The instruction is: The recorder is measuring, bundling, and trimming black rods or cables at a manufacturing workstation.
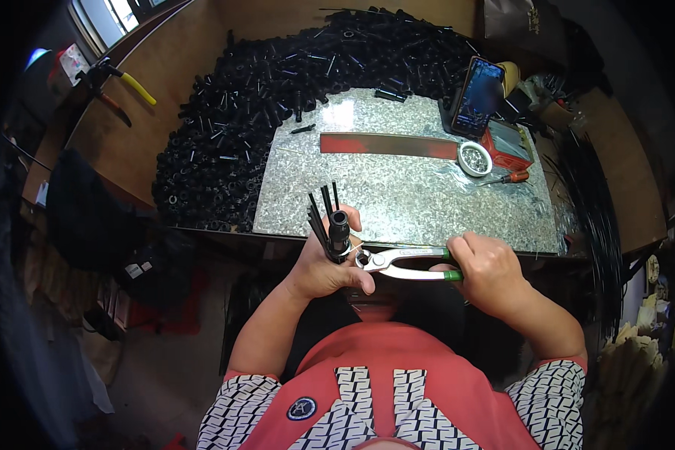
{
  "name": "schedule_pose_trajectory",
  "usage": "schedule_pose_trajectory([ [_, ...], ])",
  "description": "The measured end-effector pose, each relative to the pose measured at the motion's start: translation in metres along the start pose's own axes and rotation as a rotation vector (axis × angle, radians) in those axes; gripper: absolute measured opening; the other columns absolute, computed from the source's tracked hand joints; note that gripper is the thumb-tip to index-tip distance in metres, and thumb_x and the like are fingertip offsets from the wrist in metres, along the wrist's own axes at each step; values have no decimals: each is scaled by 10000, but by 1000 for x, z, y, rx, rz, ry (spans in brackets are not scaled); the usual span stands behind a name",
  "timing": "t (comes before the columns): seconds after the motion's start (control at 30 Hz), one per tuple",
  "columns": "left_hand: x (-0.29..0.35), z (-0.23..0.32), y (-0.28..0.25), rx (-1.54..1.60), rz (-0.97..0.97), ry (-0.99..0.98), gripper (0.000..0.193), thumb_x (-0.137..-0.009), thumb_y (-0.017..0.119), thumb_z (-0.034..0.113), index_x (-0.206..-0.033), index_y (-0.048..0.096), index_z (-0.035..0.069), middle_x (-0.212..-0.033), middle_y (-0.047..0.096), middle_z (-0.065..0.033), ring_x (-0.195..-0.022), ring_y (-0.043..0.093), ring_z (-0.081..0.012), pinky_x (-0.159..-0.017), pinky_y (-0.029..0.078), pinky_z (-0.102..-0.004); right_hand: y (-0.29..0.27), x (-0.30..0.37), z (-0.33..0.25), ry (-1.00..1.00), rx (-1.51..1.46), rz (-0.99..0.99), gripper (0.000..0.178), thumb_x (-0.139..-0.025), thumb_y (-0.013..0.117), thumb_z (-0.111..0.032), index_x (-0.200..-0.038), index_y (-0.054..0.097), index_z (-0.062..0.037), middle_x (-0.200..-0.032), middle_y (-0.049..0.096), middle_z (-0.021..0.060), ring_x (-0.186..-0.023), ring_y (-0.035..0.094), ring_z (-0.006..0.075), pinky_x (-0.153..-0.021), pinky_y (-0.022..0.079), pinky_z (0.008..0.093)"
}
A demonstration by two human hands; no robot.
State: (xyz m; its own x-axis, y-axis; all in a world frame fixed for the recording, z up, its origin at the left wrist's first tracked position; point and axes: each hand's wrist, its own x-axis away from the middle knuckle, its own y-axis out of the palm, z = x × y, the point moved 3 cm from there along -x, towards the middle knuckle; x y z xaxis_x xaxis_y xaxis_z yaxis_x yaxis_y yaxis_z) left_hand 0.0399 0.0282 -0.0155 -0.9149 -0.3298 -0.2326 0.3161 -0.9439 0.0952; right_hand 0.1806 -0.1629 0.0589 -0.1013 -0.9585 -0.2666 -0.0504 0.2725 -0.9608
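Note:
My left hand [316,268] is closed around a short black tube-shaped part [339,229], held upright with its hollow end facing up. Several thin black rods [315,214] stick up beside it from the same grip. A thin pale loop or strip [352,248] shows at the tube's lower part; its kind is unclear. In my right hand [489,271] is a pair of pincers [382,260] with green grips, the fingers wrapped round the handles. Their jaws point left and sit right by the pale strip, close to my left thumb. Whether they bite on it cannot be made out.
A speckled stone slab [292,202] lies ahead, with a long reddish metal bar [382,145], a white bowl of small bits [475,159], a screwdriver [514,177] and a phone [478,97]. Black parts [277,82] heap behind and left. Long black rods [600,217] hang at the right.

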Motion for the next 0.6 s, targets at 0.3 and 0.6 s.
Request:
schedule_pose_trajectory([
  [0.3,-3,-2,8,12,14,-36,747,-519,939,138,-946,326,141,-694,351,78,-613,350,-17,-533,254,-185,-3,0,-2,7,116,-20,302,-801,695,-284,-765,500,-56,-651,504,90,-562,565,273,-498,451,384],
  [0.6,1,-9,7,219,63,-9,700,-583,920,209,-938,322,133,-645,371,55,-560,364,-46,-500,292,-202,25,5,-1,106,-262,-232,352,-830,682,-320,-897,497,-29,-747,606,163,-662,619,370,-572,496,434],
])
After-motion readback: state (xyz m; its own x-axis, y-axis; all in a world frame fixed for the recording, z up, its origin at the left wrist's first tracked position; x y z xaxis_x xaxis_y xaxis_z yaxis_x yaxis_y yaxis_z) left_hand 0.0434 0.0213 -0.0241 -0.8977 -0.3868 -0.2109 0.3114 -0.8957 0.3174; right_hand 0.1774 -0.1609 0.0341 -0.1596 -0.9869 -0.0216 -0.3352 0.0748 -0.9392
